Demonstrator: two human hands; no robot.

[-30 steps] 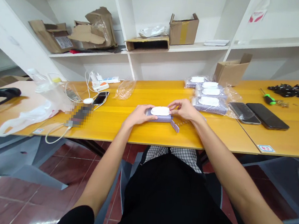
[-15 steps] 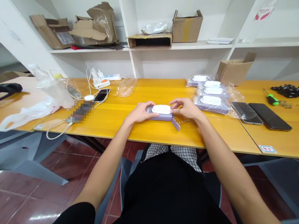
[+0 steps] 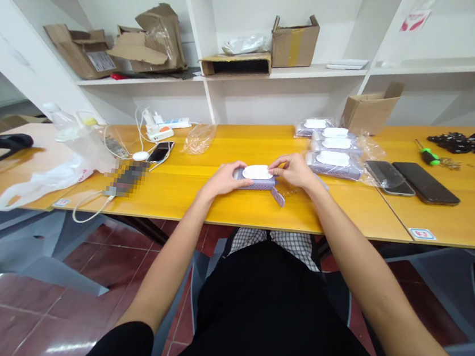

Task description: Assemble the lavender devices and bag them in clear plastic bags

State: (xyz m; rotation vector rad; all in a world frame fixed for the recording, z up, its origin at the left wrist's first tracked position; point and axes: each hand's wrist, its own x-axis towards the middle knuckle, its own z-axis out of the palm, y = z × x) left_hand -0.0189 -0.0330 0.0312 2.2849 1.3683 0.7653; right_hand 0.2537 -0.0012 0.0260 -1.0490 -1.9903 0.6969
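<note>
A lilac plastic case (image 3: 258, 185) with perforated sides lies on the table in front of me. On its top is a white oval piece (image 3: 257, 172) with a scalloped edge. My left hand (image 3: 225, 179) wraps the case's left end, thumb along the front and fingers behind. The fingertips of my right hand (image 3: 292, 171) are pinched together at the right edge of the white oval piece. A small lilac flap (image 3: 278, 197) sticks out at the case's front right corner; whether it is attached I cannot tell. Beneath my right wrist, clear plastic and another lilac piece (image 3: 321, 183) partly show.
Several similar cases in clear bags (image 3: 334, 163) are grouped at the back right, beside two dark phones (image 3: 425, 183). A green-handled screwdriver (image 3: 430, 156) lies farther right. Chargers and cables (image 3: 157, 132), a crumpled plastic bag (image 3: 199, 139) and a white bag (image 3: 43, 184) are leftward.
My right hand's fingers have drawn closer together at the white piece's right edge. The lilac piece under my right wrist now shows. My left hand keeps its hold.
</note>
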